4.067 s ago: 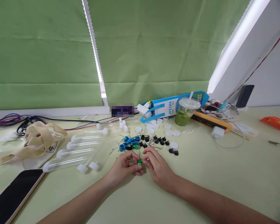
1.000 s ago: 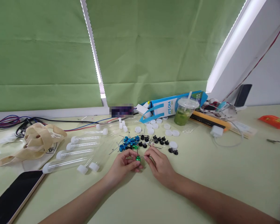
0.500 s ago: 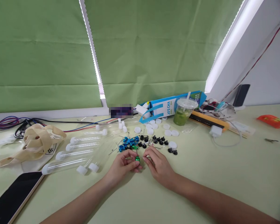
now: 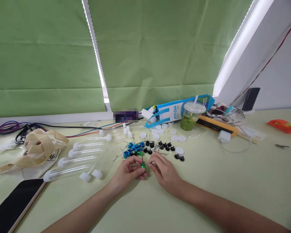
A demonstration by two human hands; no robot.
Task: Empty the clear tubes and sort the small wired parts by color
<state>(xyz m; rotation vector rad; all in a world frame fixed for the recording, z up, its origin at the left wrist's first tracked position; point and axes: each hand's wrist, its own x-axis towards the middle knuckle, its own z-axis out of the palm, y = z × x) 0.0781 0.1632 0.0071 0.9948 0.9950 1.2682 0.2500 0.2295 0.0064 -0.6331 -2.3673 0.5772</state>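
My left hand point(image 4: 133, 170) pinches a small shiny green metal part point(image 4: 143, 165) with a thin dark rod standing up from it. Close on its right, my right hand point(image 4: 163, 170) is closed on a thin metal pin or key, mostly hidden by the fingers. The pin's tip reaches the side of the green part; whether it sits inside a hole is too small to tell. Just beyond the hands lies a pile of blue metal parts point(image 4: 133, 149) with thin rods, and another green part point(image 4: 140, 153). Several black flanged pieces point(image 4: 163, 145) are scattered to its right.
White round caps point(image 4: 174, 138) lie behind the small parts. Clear capped tubes point(image 4: 74, 171) and a phone point(image 4: 16, 204) are on the left, near a cream cloth bag point(image 4: 36, 149). A drink cup point(image 4: 190, 118), a blue-white carton point(image 4: 174, 113) and a white charger point(image 4: 224, 136) stand farther back.
The thin pin in my right hand has moved slightly left and now meets the green part. My left hand has hardly moved.
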